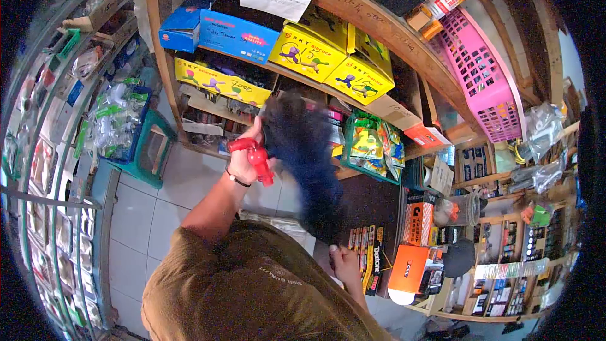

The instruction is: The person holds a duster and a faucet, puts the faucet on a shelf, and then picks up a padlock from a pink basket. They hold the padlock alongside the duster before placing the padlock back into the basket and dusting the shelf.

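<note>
The likeliest slip, as I judge it, is the blurred dark blue duster (306, 164) brushing the green basket of packets (371, 145) at its 3 o'clock, or the yellow boxes (328, 57) at its 12 o'clock, and knocking stock off the wooden shelf (385, 25), since those goods sit close. The left hand (245, 159) is closed around the duster's red handle (255, 158), with the head fanning out to that hand's 3 o'clock. The right hand (344, 259) rests at the duster's 6 o'clock near the black counter mat (372, 205), fingers curled, gripping nothing I can make out.
</note>
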`<state>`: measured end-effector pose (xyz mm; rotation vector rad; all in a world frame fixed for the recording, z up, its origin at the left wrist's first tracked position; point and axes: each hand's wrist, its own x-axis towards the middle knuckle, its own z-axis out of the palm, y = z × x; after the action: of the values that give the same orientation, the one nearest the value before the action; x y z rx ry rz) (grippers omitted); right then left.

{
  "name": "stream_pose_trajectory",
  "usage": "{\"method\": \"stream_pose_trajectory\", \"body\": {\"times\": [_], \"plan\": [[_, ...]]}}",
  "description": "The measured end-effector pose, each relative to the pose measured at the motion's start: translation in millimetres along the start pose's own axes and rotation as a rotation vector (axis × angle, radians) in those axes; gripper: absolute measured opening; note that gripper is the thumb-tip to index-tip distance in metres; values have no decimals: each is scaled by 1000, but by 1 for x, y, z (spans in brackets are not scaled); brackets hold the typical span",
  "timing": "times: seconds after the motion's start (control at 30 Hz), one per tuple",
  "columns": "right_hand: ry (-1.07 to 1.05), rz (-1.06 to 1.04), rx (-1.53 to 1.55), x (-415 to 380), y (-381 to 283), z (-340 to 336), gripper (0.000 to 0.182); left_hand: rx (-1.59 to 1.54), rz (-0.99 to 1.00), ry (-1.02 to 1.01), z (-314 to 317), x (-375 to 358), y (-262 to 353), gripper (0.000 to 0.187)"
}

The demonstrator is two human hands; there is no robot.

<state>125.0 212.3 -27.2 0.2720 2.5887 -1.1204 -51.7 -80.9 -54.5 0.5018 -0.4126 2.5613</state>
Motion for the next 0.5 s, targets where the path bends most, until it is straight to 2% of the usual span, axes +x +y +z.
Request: {"method": "stream_pose_trajectory", "body": {"times": [0.03,0.07,0.1,0.13,0.17,0.2,0.27,0.33,0.4,0.43,0.47,0.5], "plan": [[-48,-49,-135,0,4,1,48,489,223,358,-1,1,-9,50],[-93,-99,-269,1,2,3,47,286,239,217,-1,3,-12,52],[-121,-227,-346,-3,-11,0,43,378,260,281,0,5,-14,53],[-116,-227,-340,1,-9,2,43,468,285,343,0,7,-15,54],[-94,-190,-273,7,-4,4,43,425,237,104,-13,6,-8,55],[-76,-151,-208,9,-3,5,43,423,240,106,-20,8,-5,55],[-99,-155,-205,9,-6,7,43,327,187,-62,-26,12,-3,52],[-217,-235,-192,11,-4,12,45,341,194,-81,-20,12,-4,52],[-201,-211,-179,12,-6,9,45,441,248,85,-13,8,-4,52],[-143,-130,-44,18,13,11,42,404,203,-65,-25,9,5,49],[-83,-44,94,20,23,13,39,355,216,181,-12,-2,2,47],[-90,30,164,18,12,10,41,433,254,318,6,0,-3,48]]}}
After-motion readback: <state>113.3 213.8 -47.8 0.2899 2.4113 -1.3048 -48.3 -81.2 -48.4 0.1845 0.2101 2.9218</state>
